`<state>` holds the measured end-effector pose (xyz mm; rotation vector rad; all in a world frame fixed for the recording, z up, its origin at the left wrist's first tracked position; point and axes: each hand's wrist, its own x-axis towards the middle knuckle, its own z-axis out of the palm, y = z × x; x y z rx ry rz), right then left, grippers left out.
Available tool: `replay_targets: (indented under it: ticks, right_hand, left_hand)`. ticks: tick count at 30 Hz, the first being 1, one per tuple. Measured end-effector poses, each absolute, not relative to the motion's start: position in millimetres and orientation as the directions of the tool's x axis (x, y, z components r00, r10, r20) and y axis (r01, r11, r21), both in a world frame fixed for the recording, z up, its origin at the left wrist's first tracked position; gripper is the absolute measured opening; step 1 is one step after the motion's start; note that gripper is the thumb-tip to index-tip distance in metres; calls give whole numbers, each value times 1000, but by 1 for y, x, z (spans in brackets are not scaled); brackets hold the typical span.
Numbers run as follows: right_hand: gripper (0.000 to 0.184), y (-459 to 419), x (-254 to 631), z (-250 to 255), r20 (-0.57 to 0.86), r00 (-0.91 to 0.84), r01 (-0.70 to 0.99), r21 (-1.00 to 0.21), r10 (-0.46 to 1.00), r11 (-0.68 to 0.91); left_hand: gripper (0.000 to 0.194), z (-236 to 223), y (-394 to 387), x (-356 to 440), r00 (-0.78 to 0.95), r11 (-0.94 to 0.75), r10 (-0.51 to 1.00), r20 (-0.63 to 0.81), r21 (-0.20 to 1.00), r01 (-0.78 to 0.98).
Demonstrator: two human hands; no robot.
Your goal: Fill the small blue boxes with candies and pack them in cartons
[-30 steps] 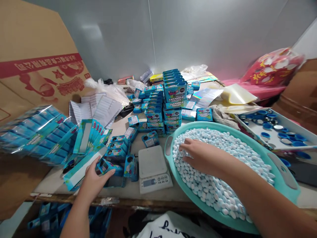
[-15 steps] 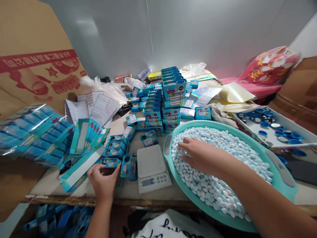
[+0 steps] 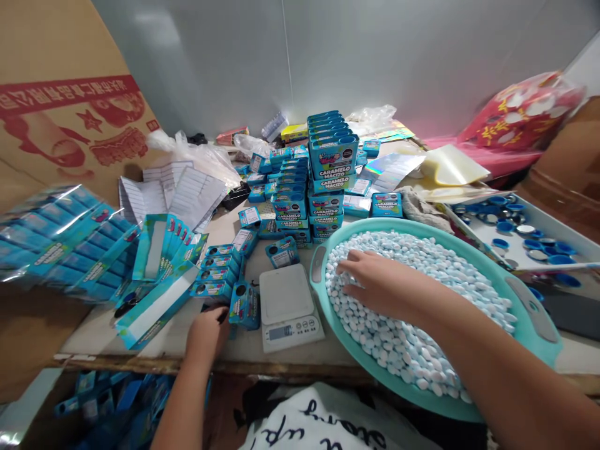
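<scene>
My left hand [image 3: 207, 332] is at the front of the table, just below a row of small blue tins [image 3: 213, 274]. Its fingers are curled in, and a dark bit shows at the fingertips, too small to name. Close by on the right stands a blue tin with a round hole in its top [image 3: 244, 306]. My right hand [image 3: 375, 279] rests palm down on white and pale blue candies [image 3: 412, 359] filling a turquoise basin [image 3: 492, 250]. Its fingers are apart, the tips partly among the candies. Between my hands sits a white digital scale [image 3: 287, 297], its pan bare.
Stacked tins [image 3: 332, 153] rise behind the scale. Flat display cartons [image 3: 157, 306] and a wrapped pack of tins [image 3: 60, 244] lie left. A tray of blue caps [image 3: 529, 234] is at right. More tins fill a box [image 3: 107, 400] below the table edge.
My left hand has let go of the front tin of the row and drawn down toward me, its fingers curling in. My right hand stays on the candies. The view has shifted slightly.
</scene>
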<state>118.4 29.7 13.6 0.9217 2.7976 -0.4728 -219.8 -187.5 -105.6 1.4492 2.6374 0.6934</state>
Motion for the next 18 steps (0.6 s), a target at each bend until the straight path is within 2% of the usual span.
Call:
replay_targets:
  ticks: [3, 6, 8, 9, 10, 11, 12, 15, 18]
  right_hand:
    - [30, 29, 117, 17, -259, -794, 604, -245, 550, 758]
    - [30, 29, 116, 18, -255, -791, 610, -258, 556, 749]
    - [31, 30, 117, 18, -251, -793, 608, -269, 556, 747]
    - [31, 30, 117, 17, -248, -795, 606, -271, 554, 748]
    - [31, 30, 117, 16, -247, -796, 604, -270, 552, 750]
    - [32, 30, 118, 16, -248, -797, 603, -267, 551, 752]
    - [32, 31, 118, 15, -251, -797, 602, -263, 550, 753]
    - [33, 31, 119, 14, -258, -796, 603, -256, 548, 755]
    - [32, 30, 119, 15, -263, -797, 600, -242, 544, 762]
  left_hand:
    - [31, -105, -196, -214, -572, 463, 786, 236, 387, 797]
    - [45, -103, -213, -194, -577, 452, 676, 457, 361, 816]
    - [42, -100, -220, -171, -392, 275, 722, 571, 283, 919]
    - [38, -99, -220, -157, -233, 123, 789, 569, 226, 966]
    - [30, -99, -218, -142, -104, 3, 864, 493, 201, 980]
    - [19, -98, -213, -126, -31, -51, 915, 402, 193, 980]
    - [16, -99, -206, -112, 3, -70, 948, 319, 198, 978]
    - [38, -104, -187, -83, -29, 2, 990, 142, 186, 983]
    - [36, -112, -181, -78, -48, 28, 992, 120, 168, 985]
